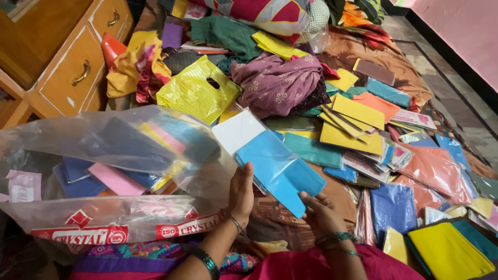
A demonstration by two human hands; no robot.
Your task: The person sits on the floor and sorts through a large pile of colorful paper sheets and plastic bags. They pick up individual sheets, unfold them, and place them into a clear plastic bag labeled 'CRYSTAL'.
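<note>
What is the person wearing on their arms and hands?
Both forearms are bare, with no sleeves showing. The left hand has a thin bangle at the wrist and a wider dark green bangle further up the arm. The right hand has a few teal and silvery bangles at the wrist. No rings can be made out.

Evenly lit, soft indoor daylight, strongest at upper right of the frame. Faint shadows only. Pale glare across plastic bag [104, 155] at left. Slight motion blur there; mild wide-angle bending at edges.

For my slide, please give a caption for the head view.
Both hands hold a blue fabric packet beside a clear plastic bag.
</note>
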